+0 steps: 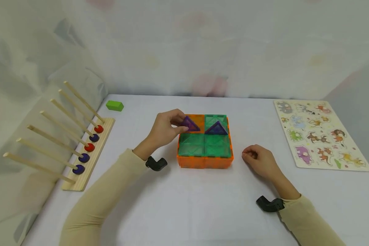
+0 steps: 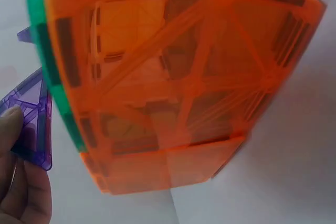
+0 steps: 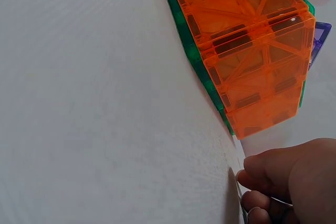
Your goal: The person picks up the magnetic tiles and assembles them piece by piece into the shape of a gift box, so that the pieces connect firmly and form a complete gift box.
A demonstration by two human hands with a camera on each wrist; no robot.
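My left hand pinches a purple triangular magnetic tile between thumb and fingers, over the back left of a low box built of see-through magnetic tiles. Orange squares form the box's walls, and green square tiles cover most of its top; the back left quarter looks orange. A second purple triangular tile stands on the top towards the right. In the left wrist view the held purple tile shows beside the orange wall. Right of the box, my right hand rests on the table, fingers loosely curled, holding nothing.
At the left stands a wooden peg rack with red and purple beads at the pegs' feet. A green block lies near the table's back left corner. An animal puzzle board lies at the right.
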